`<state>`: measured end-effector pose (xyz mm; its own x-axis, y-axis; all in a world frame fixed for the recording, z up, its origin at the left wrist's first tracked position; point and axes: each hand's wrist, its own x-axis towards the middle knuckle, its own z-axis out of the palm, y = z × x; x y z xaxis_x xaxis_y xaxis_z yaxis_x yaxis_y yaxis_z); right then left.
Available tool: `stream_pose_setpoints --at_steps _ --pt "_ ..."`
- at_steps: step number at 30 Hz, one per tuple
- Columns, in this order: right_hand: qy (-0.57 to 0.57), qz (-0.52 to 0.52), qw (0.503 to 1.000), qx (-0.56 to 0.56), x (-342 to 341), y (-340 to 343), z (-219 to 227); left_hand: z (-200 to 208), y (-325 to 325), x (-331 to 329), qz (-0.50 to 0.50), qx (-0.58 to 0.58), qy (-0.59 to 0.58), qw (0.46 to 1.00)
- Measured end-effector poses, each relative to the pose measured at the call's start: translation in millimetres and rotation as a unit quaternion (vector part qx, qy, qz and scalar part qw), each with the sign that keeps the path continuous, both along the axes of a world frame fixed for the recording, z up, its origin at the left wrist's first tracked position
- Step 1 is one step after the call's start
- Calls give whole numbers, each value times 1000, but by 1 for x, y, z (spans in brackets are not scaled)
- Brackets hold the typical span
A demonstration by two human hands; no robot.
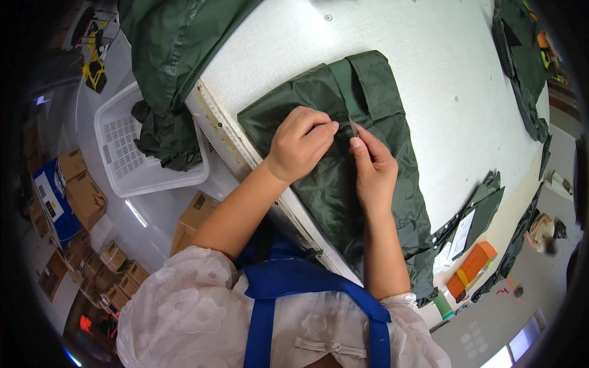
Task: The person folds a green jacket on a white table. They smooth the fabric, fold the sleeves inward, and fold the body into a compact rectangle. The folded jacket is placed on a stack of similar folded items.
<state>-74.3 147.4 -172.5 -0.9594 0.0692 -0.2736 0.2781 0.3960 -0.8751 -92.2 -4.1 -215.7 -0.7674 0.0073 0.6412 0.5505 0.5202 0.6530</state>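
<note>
A dark green garment point(331, 178) of shiny fabric lies folded on the white table, with a flap-like strip point(375, 86) and an opening at its far end. My left hand point(300, 142) is closed in a pinch just above the fabric, and what its fingertips hold is too small to make out. Close beside it, my right hand point(374, 165) grips a small pointed metal blade point(353, 127) between thumb and fingers. The blade's tip points away from me, toward the edge of the opening. The rest of that tool is hidden in my right hand.
More green fabric point(175, 49) hangs over the table's left edge, by a white plastic basket point(153, 181) with cloth in it. Green pieces point(521, 67) lie along the right edge of the table point(454, 141). An orange box point(472, 268) is at the near right; cardboard boxes point(86, 199) stand left.
</note>
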Motion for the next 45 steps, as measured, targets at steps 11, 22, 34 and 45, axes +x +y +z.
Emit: stream_pose_setpoints --at_steps 11,22,34,45 --pt "183 72 787 585 -88 95 -15 2 10 4 -21 -68 -106 992" --pt "110 562 760 308 -169 -51 11 15 16 16 -31 -189 -186 964" --pt "202 598 688 359 -110 -26 90 54 139 143 -555 -3 -234 798" --pt "325 436 704 457 182 242 290 102 193 162 -505 58 -288 812"
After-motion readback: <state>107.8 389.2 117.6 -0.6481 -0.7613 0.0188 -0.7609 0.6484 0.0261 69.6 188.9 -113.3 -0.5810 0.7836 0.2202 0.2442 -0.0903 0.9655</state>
